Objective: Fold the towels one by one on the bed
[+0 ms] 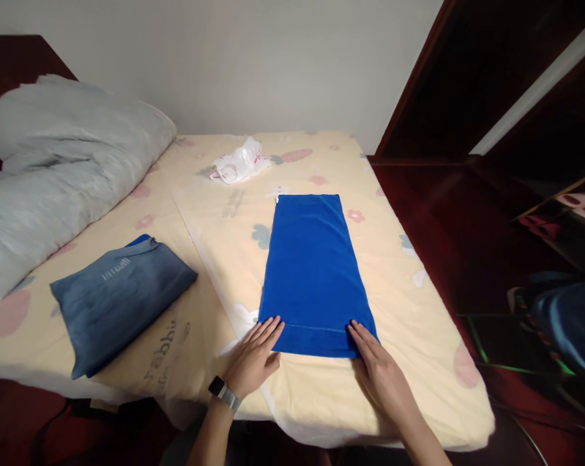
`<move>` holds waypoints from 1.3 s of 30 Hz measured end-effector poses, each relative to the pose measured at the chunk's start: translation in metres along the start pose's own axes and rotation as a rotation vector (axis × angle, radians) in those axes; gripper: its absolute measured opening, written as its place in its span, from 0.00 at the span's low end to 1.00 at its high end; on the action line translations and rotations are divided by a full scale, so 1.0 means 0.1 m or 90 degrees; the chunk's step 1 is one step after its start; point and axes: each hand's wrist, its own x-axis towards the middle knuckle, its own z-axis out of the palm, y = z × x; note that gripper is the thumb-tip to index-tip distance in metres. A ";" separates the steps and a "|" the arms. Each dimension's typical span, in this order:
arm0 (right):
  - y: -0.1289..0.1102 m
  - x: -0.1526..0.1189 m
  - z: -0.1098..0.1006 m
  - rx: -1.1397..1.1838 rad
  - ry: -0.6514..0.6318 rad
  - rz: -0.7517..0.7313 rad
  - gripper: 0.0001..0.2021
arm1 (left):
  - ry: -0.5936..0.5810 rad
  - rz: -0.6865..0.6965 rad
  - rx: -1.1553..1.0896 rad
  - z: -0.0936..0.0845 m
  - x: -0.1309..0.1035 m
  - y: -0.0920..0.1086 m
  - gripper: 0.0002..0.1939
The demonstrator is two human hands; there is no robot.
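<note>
A bright blue cloth, folded into a long rectangle, lies flat on the patterned bed sheet. A stitched hem line runs across its near end. My left hand, with a watch on the wrist, rests its outstretched fingers on the near left corner of the cloth. On the near right corner lie the fingers of my right hand, also stretched out. Neither hand grips anything. To the left sits a folded grey-blue garment with pale lettering, and a bit of blue fabric shows from under it.
A crumpled white plastic bag lies toward the far side of the bed. The grey quilt is bunched at the left. Slippers are on a rack at the right, beyond the bed's edge, above a dark red floor.
</note>
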 end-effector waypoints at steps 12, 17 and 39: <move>0.24 0.02 -0.26 0.197 0.128 0.129 0.13 | 0.132 -0.131 -0.301 -0.13 -0.01 -0.27 0.18; 0.23 0.13 -0.15 0.325 0.169 0.320 0.18 | 0.232 -0.210 -0.309 -0.04 0.12 -0.29 0.11; 0.13 0.70 -0.17 0.007 0.072 0.338 0.21 | 0.242 -0.314 0.078 -0.04 0.53 -0.21 0.15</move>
